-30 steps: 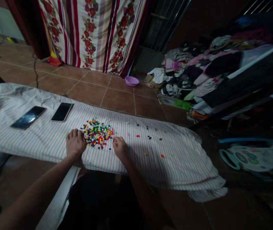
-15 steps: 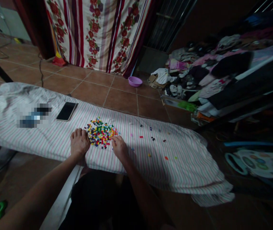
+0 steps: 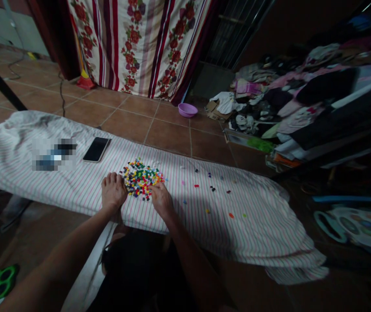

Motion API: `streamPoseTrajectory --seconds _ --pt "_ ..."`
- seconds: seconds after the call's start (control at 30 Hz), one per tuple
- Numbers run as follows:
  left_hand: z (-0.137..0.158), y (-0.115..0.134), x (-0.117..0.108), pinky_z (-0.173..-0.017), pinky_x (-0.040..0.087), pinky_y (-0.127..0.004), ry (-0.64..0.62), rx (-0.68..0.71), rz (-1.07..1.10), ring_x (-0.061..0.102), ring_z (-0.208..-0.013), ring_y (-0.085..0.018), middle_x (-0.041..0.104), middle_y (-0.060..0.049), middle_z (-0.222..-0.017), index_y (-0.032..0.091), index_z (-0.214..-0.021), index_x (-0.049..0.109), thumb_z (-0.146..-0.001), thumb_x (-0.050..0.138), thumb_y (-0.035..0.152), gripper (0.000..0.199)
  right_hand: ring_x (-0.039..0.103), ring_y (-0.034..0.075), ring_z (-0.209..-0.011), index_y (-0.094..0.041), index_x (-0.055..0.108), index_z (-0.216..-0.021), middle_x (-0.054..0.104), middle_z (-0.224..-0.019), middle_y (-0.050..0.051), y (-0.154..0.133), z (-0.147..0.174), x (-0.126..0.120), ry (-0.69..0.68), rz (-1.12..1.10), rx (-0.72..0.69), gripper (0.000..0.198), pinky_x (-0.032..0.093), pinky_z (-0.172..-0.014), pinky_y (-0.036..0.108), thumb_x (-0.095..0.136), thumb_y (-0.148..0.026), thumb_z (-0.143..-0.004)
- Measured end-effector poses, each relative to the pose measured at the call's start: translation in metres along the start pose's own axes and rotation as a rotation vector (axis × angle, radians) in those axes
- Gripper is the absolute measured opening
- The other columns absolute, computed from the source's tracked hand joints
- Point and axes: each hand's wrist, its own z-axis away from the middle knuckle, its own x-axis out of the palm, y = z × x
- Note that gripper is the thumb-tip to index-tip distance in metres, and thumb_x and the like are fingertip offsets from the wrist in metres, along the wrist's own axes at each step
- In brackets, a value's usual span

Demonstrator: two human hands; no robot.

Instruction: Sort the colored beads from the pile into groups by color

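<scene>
A pile of small coloured pieces [image 3: 142,177], like tiny bricks or beads, lies on a striped cloth [image 3: 179,229]. Against the pile's left edge rests my left hand [image 3: 114,190], palm down with its fingers stretched out flat, holding nothing. My right hand [image 3: 162,200] is at the pile's lower right, its fingers curled and pressed together at the tips among the pieces. Whether a piece is between those fingertips is too small to see. Several small pieces sit apart on the cloth to the right, among them red pieces [image 3: 196,186], a yellow piece [image 3: 207,211] and an orange piece [image 3: 231,215].
A phone [image 3: 96,149] lies left of the pile, with a blurred-out item [image 3: 55,156] farther left. Beyond the cloth-covered surface are a tiled floor, a purple basin [image 3: 187,110] and a floral curtain [image 3: 133,47]. Clothes [image 3: 270,93] are heaped at the right.
My right hand has shifted slightly left, farther into the pile's edge. My left hand stays beside the pile. The whole view has moved a little.
</scene>
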Motion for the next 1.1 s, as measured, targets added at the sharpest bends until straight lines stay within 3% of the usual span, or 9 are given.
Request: streamPoseTrajectory --seconds 0.2,0.53,1.1 --pt "0.000 -0.001 0.001 -0.096 0.035 -0.047 0.009 0.011 -0.006 0.046 -0.117 -0.033 0.056 -0.018 -0.118 0.014 -0.105 0.059 -0.091 0.037 0.028 0.029 0.059 0.018 -0.101 -0.025 0.071 -0.114 0.061 -0.109 0.007 -0.009 -0.003 0.000 -0.013 0.021 -0.017 0.031 0.049 -0.086 0.027 0.048 -0.020 -0.095" --pt "0.001 -0.002 0.003 -0.095 0.036 -0.047 0.033 0.013 -0.024 0.048 -0.117 -0.033 0.058 -0.019 -0.115 0.014 -0.104 0.059 -0.091 0.037 0.026 0.028 0.057 0.017 -0.099 -0.026 0.074 -0.102 0.059 -0.106 0.006 -0.061 -0.014 0.005 -0.107 0.038 -0.159 0.024 0.047 -0.087 0.027 0.050 -0.024 -0.097" --pt "0.000 -0.002 0.003 -0.098 0.035 -0.046 0.013 0.020 -0.023 0.047 -0.118 -0.033 0.058 -0.018 -0.114 0.014 -0.102 0.058 -0.091 0.036 0.026 0.028 0.057 0.022 -0.105 -0.021 0.074 -0.102 0.062 -0.110 0.012 -0.082 -0.033 0.011 -0.205 0.172 -0.045 0.026 0.047 -0.087 0.033 0.048 -0.022 -0.097"
